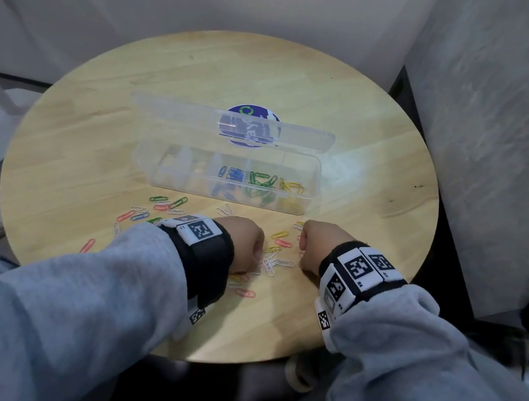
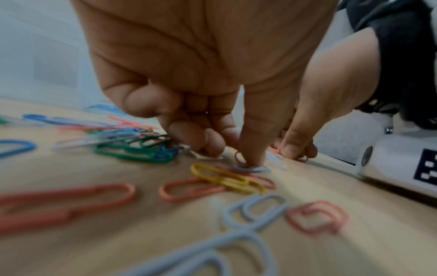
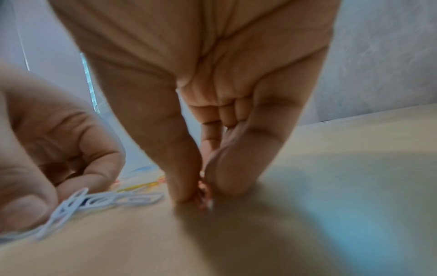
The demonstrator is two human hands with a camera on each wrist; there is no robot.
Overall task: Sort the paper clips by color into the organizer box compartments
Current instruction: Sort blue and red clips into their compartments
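The clear organizer box (image 1: 189, 185) lies open mid-table; its right compartments hold blue clips (image 1: 234, 174), green clips (image 1: 261, 180) and yellow clips (image 1: 291, 187). Loose paper clips (image 1: 158, 207) of mixed colours lie in front of it. My left hand (image 1: 259, 255) is down on the table with curled fingers, its thumb (image 2: 250, 142) and fingers on a white paper clip (image 2: 252, 169) in a small white pile (image 1: 272, 264). Just to the right, my right hand (image 3: 205, 198) pinches a red paper clip (image 3: 203, 202) against the tabletop between thumb and index finger.
The box lid (image 1: 234, 119) lies flat behind the box over a round blue sticker (image 1: 251, 113). Red (image 2: 194, 188), yellow (image 2: 227, 179) and white (image 2: 255, 211) clips lie under my left wrist. The round wooden table (image 1: 356, 117) meets a wall at the right.
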